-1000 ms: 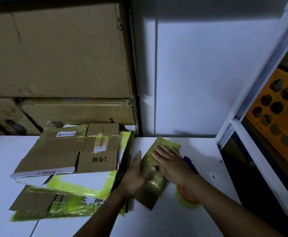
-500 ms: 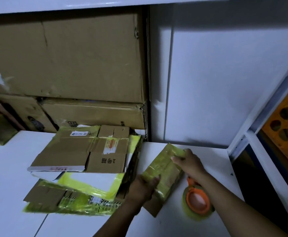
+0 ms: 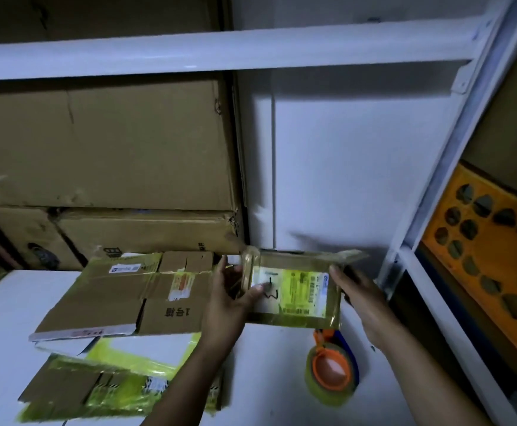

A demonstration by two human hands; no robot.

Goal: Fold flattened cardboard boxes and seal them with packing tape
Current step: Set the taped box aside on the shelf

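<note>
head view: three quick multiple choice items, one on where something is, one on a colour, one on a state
1. Where is the tape roll?
A. on the white table, below the small box
B. on top of the flattened cardboard pile
C. on the upper shelf

2. What colour is the ring inside the roll?
A. pink
B. orange
C. grey

3. What state is the small box in?
A. lying untouched on the table
B. gripped between the left hand and the right hand
C. held by one hand only

Answers: 1 A, the roll sits on the table under the box's right corner; 2 B, the ring is plainly orange; 3 B, one hand grips each end of the box.
</note>
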